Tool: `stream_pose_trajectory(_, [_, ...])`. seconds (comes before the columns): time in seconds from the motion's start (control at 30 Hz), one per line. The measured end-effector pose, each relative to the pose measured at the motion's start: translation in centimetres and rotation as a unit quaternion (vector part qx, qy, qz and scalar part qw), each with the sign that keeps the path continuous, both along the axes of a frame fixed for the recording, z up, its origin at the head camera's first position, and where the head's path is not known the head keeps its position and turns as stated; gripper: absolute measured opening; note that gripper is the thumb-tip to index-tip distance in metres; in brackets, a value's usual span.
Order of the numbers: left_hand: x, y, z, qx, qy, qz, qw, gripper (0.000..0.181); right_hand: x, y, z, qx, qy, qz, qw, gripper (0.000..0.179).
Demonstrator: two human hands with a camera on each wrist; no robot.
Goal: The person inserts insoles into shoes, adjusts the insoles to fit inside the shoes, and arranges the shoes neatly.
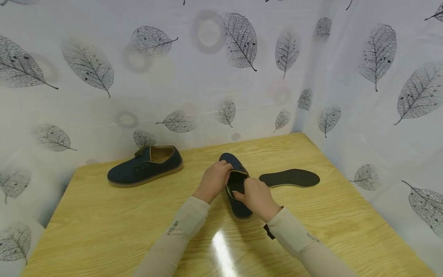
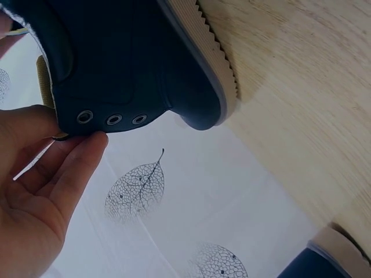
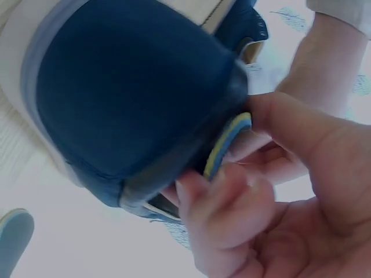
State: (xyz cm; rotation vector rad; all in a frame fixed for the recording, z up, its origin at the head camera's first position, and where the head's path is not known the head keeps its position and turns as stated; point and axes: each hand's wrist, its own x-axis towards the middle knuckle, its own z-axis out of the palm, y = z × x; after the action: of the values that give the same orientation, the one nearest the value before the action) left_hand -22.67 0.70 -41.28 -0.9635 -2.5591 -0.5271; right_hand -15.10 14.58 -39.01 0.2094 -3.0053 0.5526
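A dark blue lace-up shoe (image 1: 239, 209) without laces stands on the table, its toe pointing away from me. My left hand (image 1: 215, 179) pinches the edge of the shoe's eyelet flap, seen beside the metal eyelets (image 2: 114, 119) in the left wrist view. At the heel opening, my right hand (image 1: 257, 198) grips an insole (image 3: 218, 150) whose yellow and blue edge shows between thumb and fingers. Most of that insole is hidden inside the shoe. Another insole (image 1: 292, 177), dark on top, lies flat to the right of the shoe.
The matching blue shoe (image 1: 145, 169) stands at the back left of the wooden table (image 1: 138, 227), its toe to the left. A white curtain (image 1: 194, 84) printed with leaves hangs behind the table and along its right side.
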Motion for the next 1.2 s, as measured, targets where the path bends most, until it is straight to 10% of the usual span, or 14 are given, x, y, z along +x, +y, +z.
stream_pose_trajectory(0.77, [-0.1,-0.1,0.1,0.0,-0.007,0.002,1.0,0.007,-1.6,0.0,0.3,0.031,-0.133,0.039,0.9899,0.031])
stream_pose_trajectory(1.2, [0.0,-0.1,0.2,0.006,-0.014,-0.002,0.9999,0.008,-2.6,0.5,0.4,0.068,-0.11,0.024,0.9914,0.011])
